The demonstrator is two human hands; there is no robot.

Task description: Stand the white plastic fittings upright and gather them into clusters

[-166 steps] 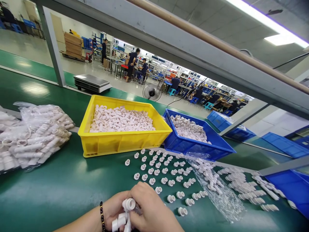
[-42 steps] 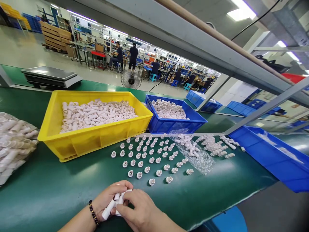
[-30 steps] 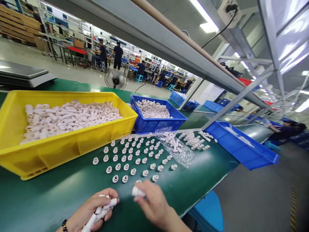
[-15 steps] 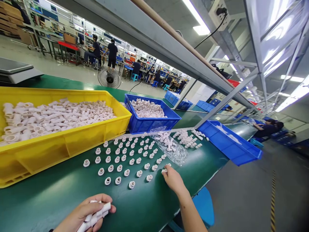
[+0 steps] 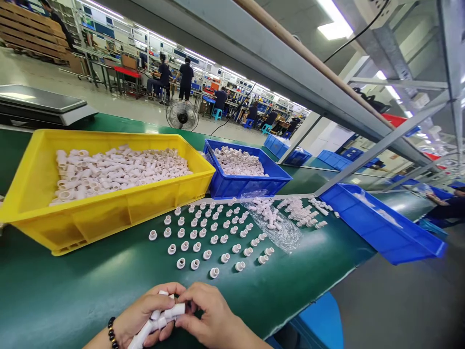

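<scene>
My left hand [image 5: 143, 310], with a beaded bracelet at the wrist, is wrapped round several white plastic pipe fittings [image 5: 167, 315] near the front of the green table [image 5: 90, 286]. Beside it, my right hand [image 5: 214, 315] is closed at the end of these fittings, thumb and fingers pinching there. What lies between its fingertips is partly hidden, but a white fitting's end meets them. Beyond both hands, several flanged white fittings [image 5: 214, 273] stand upright in rows. More white fittings [image 5: 269, 215] lie on a clear plastic bag [image 5: 288, 241] farther right.
A yellow bin [image 5: 119, 215] and a blue bin [image 5: 250, 187], both holding white fittings, stand behind the rows. Another blue bin [image 5: 385, 235] juts past the table edge at right. A scale [image 5: 39, 104] is at far left, a blue stool [image 5: 321, 320] below. A slanting metal frame [image 5: 348, 155] crosses above.
My right hand has come back from the right end of the rows to my left hand, meeting the fittings there. The view has turned left, so the bins appear farther right.
</scene>
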